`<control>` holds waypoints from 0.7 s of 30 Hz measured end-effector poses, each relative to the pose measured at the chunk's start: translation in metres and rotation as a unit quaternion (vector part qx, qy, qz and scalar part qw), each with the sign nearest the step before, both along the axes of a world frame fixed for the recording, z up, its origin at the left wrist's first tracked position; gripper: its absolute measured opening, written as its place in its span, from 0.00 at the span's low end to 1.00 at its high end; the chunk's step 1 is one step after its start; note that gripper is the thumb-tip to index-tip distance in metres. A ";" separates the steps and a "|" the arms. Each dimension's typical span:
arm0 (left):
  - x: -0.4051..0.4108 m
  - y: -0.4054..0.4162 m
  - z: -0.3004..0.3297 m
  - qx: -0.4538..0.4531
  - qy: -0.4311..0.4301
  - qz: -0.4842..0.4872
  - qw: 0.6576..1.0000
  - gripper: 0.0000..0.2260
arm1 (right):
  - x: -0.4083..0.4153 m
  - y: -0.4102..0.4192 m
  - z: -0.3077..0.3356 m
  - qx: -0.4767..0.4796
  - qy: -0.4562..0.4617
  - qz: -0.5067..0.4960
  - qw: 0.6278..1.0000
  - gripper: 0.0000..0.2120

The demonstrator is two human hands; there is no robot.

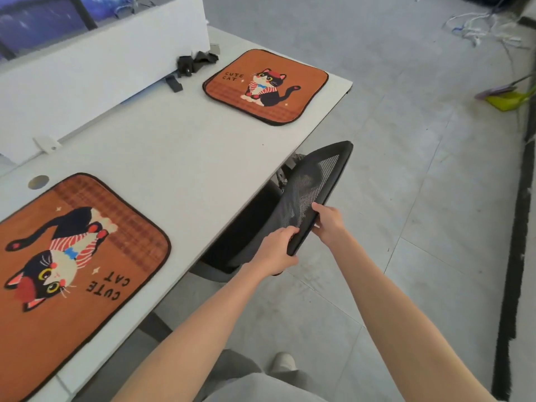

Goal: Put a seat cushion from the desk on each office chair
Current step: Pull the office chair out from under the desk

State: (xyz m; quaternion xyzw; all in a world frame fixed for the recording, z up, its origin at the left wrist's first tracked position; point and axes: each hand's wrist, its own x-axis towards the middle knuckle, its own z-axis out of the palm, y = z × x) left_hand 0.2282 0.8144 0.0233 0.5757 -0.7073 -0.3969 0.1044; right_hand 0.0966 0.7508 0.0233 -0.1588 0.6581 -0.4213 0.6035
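Two orange seat cushions with a cat print lie flat on the white desk: the near cushion at the lower left and the far cushion by the desk's far end. A black mesh office chair stands pushed under the desk edge, its backrest towards me. My left hand grips the lower end of the backrest's top edge with curled fingers. My right hand grips the same edge a little farther along. The chair's seat is mostly hidden under the desk.
A white partition runs along the desk's back edge, with black clamps and small parts beside it. A green dustpan and broom and loose cables lie on the grey floor at the right. My shoe shows below.
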 end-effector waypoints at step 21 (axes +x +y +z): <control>-0.117 0.111 -0.010 0.012 0.064 -0.116 0.991 0.25 | -0.142 0.158 -0.003 -0.039 -0.038 -0.107 0.993 0.12</control>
